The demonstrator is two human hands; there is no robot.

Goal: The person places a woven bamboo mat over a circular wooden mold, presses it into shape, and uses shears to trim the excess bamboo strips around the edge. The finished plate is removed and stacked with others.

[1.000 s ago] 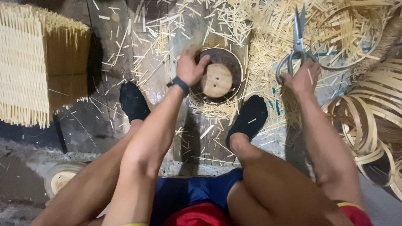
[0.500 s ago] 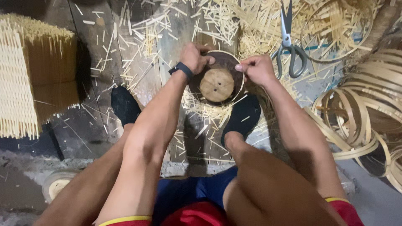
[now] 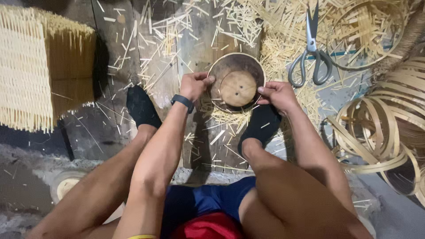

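Left hand (image 3: 193, 85) and right hand (image 3: 276, 94) both grip round dark wooden bowl-shaped mould (image 3: 237, 82) — opposite rims; grey metal scissors (image 3: 311, 55) nearby on straw.

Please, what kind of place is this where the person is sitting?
Most likely a small bamboo or cane weaving workshop, on a floor. Cut splints litter the planks, coiled strips lie to the right beside scissors, and a woven panel stands at left. Both hands, left hand and right hand, hold a round mould.
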